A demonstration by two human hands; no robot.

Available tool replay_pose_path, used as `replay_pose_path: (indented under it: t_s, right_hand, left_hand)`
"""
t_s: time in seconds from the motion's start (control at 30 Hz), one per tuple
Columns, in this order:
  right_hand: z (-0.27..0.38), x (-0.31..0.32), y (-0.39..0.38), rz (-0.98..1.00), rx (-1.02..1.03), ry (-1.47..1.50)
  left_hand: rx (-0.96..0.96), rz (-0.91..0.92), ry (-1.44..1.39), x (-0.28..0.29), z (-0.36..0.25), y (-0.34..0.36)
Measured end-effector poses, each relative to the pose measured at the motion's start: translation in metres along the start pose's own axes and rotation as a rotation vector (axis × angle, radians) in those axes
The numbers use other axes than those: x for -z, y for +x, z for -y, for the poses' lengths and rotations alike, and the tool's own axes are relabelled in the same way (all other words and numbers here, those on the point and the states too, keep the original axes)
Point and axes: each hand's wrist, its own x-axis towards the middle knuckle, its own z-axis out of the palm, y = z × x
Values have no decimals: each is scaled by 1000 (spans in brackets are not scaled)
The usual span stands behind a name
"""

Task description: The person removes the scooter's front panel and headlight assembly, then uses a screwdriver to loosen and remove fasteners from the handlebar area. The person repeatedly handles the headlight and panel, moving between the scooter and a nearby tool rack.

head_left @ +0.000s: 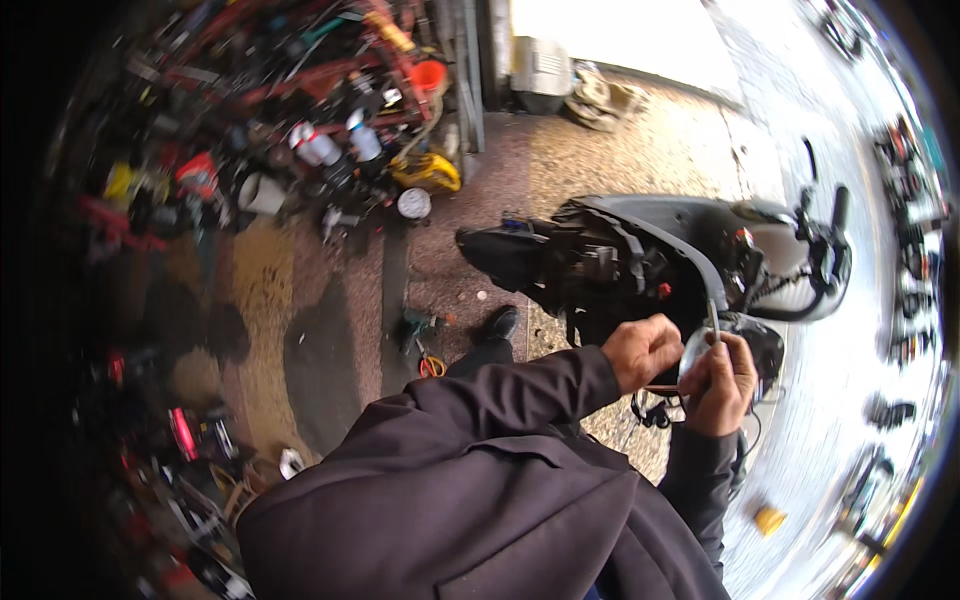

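A partly stripped dark motor scooter [600, 262] stands in front of me, its handlebar [828, 240] toward the right. My right hand [722, 385] is closed, pinching a clear, rounded piece [694, 352] that looks like thin plastic. A thin light-coloured rod [712, 316] sticks up from the same fingers; its kind does not show. My left hand [645, 352] is just to the left of it, close to the clear piece, with its fingers curled together. Whatever those fingers hold, if anything, is hidden. Both hands are over the scooter's near side, above some dark cables [655, 410].
A cordless drill [420, 325] lies on the floor beside my shoe [502, 322]. Tools, spray cans [316, 146] and a yellow case [427, 172] crowd a red rack at the upper left. More parts litter the lower left. An orange-yellow object [768, 520] sits on the pavement.
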Motion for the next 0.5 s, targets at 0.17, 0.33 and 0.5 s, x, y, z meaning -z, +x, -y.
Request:
replay_pose_path:
  t_s: [0.17,0.33,0.5]
  right_hand:
    - [-44,-53,2,264,-13,-44]
    - [-68,-112,-6,432,75,-255]
    - [-75,-182,-8,554,181,-404]
  left_hand:
    - [55,3,-16,34,-13,-63]
    - [64,-330,320,80,-31,-105]
    - [59,-500,248,151,-58,-124]
